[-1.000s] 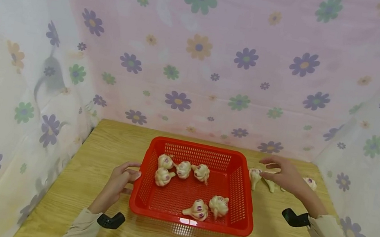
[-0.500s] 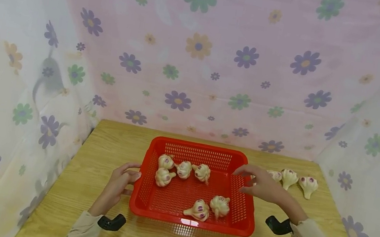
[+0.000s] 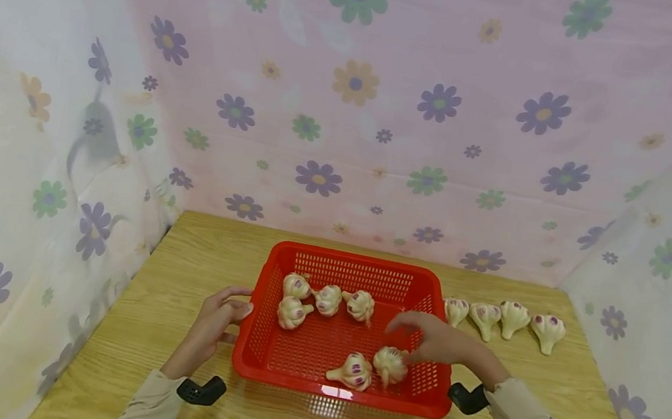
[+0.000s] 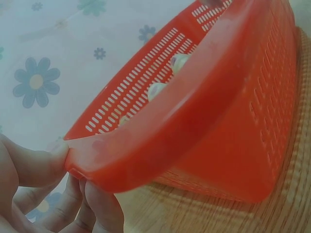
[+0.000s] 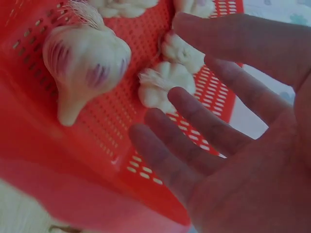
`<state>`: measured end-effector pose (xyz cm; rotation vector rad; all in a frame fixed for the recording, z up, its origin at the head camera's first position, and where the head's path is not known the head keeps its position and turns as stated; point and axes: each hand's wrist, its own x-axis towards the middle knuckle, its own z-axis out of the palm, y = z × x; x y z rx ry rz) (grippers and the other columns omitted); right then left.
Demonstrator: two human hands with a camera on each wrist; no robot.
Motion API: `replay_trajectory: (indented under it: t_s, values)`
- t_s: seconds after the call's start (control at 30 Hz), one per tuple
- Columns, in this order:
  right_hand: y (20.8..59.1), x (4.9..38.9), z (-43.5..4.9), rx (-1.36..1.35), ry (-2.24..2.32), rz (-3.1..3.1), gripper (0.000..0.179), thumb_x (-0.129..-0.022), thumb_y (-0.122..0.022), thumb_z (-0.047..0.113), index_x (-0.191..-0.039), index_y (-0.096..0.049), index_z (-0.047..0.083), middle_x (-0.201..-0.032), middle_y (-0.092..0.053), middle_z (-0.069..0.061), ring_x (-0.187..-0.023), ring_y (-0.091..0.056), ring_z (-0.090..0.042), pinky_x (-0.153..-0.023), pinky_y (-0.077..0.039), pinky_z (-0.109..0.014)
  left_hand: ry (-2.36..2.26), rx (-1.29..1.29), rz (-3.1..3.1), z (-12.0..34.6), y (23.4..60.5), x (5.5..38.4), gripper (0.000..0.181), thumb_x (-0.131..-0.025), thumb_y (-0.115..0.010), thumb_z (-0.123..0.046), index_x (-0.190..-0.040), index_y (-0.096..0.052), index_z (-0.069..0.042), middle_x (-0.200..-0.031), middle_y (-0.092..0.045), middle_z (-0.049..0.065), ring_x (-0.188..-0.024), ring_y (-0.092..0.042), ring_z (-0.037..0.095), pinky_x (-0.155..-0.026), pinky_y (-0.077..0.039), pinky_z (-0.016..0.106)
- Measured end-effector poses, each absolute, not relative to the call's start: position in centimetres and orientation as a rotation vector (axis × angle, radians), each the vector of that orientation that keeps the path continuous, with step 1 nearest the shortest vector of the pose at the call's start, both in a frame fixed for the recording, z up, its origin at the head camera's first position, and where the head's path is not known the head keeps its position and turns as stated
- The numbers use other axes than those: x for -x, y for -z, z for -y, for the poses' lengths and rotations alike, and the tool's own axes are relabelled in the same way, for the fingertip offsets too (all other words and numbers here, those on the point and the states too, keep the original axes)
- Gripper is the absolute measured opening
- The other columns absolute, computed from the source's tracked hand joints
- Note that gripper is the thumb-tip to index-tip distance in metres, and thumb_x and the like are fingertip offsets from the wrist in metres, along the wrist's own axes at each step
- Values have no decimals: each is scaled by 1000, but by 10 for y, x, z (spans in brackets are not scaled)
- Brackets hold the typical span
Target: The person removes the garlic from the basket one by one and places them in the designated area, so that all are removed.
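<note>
Wood table (image 3: 204,247); left hand (image 3: 212,325) grips basket (image 3: 283,379); right hand (image 3: 439,340) near garlic (image 3: 389,366).

Your right hand (image 3: 435,339) moves left, off the row of garlic bulbs (image 3: 513,319) on the counter (image 3: 214,249) and past the right rim of the red basket (image 3: 340,391), and now hangs inside it beside the near right bulb (image 3: 389,366). All four bulbs in the row come into view.
</note>
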<state>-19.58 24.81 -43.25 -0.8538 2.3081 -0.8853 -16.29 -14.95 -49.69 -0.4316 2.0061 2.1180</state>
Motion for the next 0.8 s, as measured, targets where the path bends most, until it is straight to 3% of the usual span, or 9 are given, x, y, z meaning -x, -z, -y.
replay_trajectory:
  t_s: [0.2, 0.53, 0.67, 0.8]
  values:
    - [442, 199, -233, 800, 800, -2224, 42, -73, -76, 2, -112, -62, 11, -117, -57, -8, -107, -51, -34, -81, -49, -44, -2103, 438, -2027, 151, 498, 163, 36, -87, -62, -9, -123, -59, -9, -95, -65, 12, -75, -63, 24, -54, -55, 41]
    - [455, 201, -216, 638, 637, -2202, 47, -66, -72, -15, -102, -64, 15, -107, -55, -2, -89, -49, -21, -65, -51, -36, -2101, 432, -2027, 150, 498, 163, 37, -87, -62, -9, -123, -59, -10, -97, -65, 12, -74, -63, 23, -52, -54, 39]
    - [459, 201, -214, 608, 553, -2228, 49, -65, -72, -17, -98, -64, 18, -103, -53, 0, -87, -46, -20, -64, -48, -34, -2109, 425, -2015, 150, 497, 162, 37, -87, -63, -9, -124, -58, -10, -100, -65, 14, -75, -63, 23, -52, -54, 39]
    - [461, 202, -213, 574, 530, -2225, 45, -68, -77, -8, -100, -63, 21, -102, -52, 2, -88, -46, -20, -70, -48, -37, -2107, 416, -2014, 151, 497, 163, 38, -88, -61, -9, -126, -56, -9, -101, -65, 14, -75, -63, 24, -52, -55, 39]
